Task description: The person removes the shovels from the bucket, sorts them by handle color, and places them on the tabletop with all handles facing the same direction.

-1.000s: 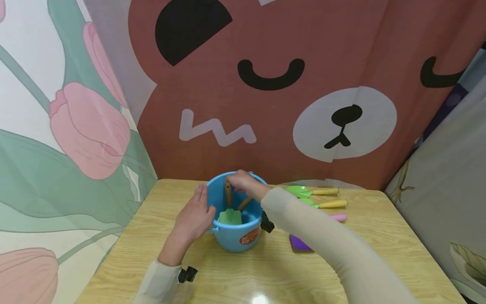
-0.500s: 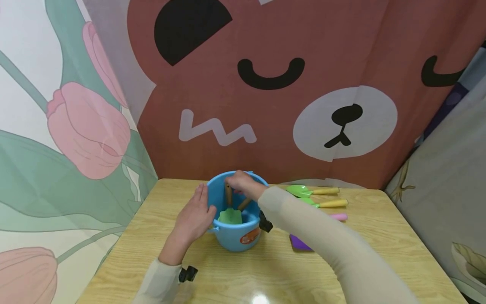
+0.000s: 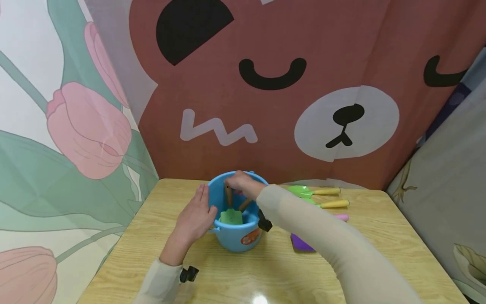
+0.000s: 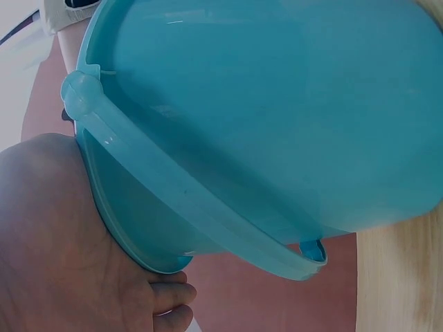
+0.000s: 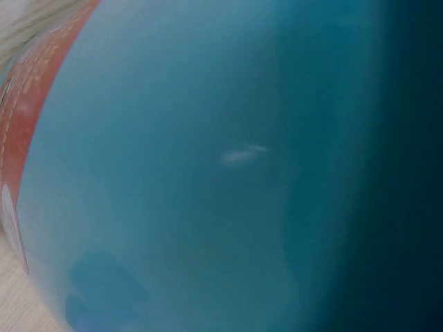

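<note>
A light blue bucket (image 3: 237, 238) with an orange label stands upright on the table. My left hand (image 3: 195, 215) rests against its left rim, fingers mostly straight; the left wrist view shows the palm (image 4: 62, 228) at the rim beside the bucket's hanging handle (image 4: 187, 194). My right hand (image 3: 243, 183) reaches over the far right rim into the bucket. Its fingers, partly hidden, are at the top of a wooden handle (image 3: 229, 196); a bit of pink shows beneath them. Inside lie a green shovel head (image 3: 231, 217) and a second wooden handle (image 3: 245, 204). Blue bucket wall (image 5: 173, 173) fills the right wrist view.
Right of the bucket lie two green trowels with yellow handles (image 3: 335, 204), a pink handle (image 3: 341, 217) and a purple tool head (image 3: 301, 243), partly behind my right sleeve (image 3: 322, 236). A bear-printed curtain (image 3: 273, 126) hangs behind the wooden table (image 3: 379, 236).
My right forearm has shifted very slightly left, with the hand still inside the bucket. The bucket, the tools and my left hand stay as they were.
</note>
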